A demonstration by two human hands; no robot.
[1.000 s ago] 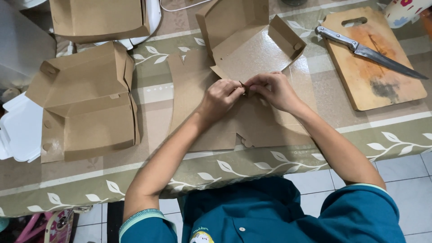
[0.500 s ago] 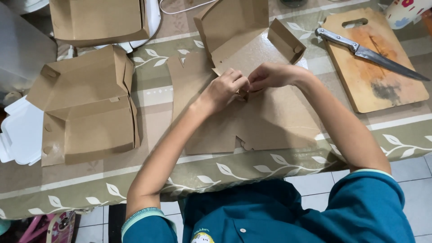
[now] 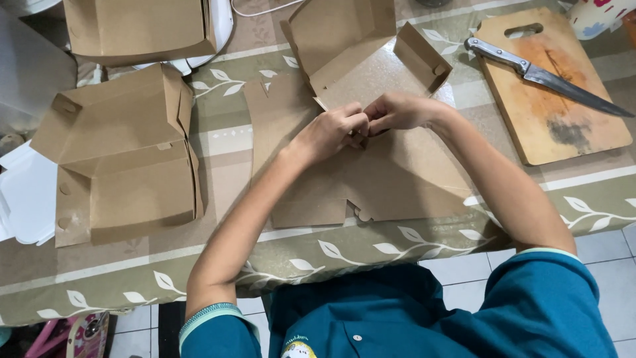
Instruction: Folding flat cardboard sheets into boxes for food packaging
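Two folded boxes (image 3: pixel 122 156) lie left, knife (image 3: pixel 543 76) on board (image 3: pixel 563 126) right, while both hands, left hand (image 3: pixel 334 129) and right hand (image 3: pixel 394 111), pinch the flat carton (image 3: pixel 371 179).

A brown cardboard box blank (image 3: pixel 371 179) lies on the tabletop (image 3: pixel 225 142), half folded. Its near part is still flat, a broad sheet with a notched front edge and small rounded tabs close to the tabletop's edge. Its far part is raised: a back panel stands tilted, and a short side flap with a slot stands up on the right. The fold where flat sheet meets raised walls sits pinched between both hands.
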